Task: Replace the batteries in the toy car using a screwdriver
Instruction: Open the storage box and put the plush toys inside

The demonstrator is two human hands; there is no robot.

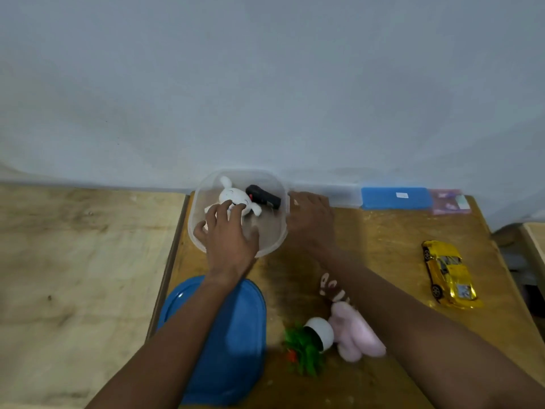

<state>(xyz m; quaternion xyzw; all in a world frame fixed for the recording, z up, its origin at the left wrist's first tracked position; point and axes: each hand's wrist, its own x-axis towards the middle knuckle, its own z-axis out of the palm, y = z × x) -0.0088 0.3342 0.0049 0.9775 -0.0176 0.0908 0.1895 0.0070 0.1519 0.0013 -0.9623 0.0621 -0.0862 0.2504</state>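
The work is at its opening step — hunting out what is needed, not yet touching a screw. The left hand (pixel 228 231) reaches into a clear plastic tub (pixel 283 231) at about twelve o'clock on the wooden surface (pixel 383 246), fingers spread and curling over a white rabbit toy (pixel 233 197) without visibly closing on it. Just beside the rabbit, at its three o'clock and inside the same tub, lies a black object with a red spot (pixel 262 196); whether it is a tool or a remote I cannot tell. The right hand (pixel 309 222) rests against the tub's outer wall, steadying it, fingers loose and clamped on nothing.

The yellow toy car (pixel 449 274) sits well apart at three o'clock, on its wheels, untouched. The tub's blue lid (pixel 236 335) lies at six o'clock, with a small potted plant (pixel 309 340) and a pink soft toy (pixel 354 335) beside it.

No screwdriver or batteries are plainly visible — so the next move likely calls for shifting the rabbit aside, finding the tool, then turning the car belly-up.
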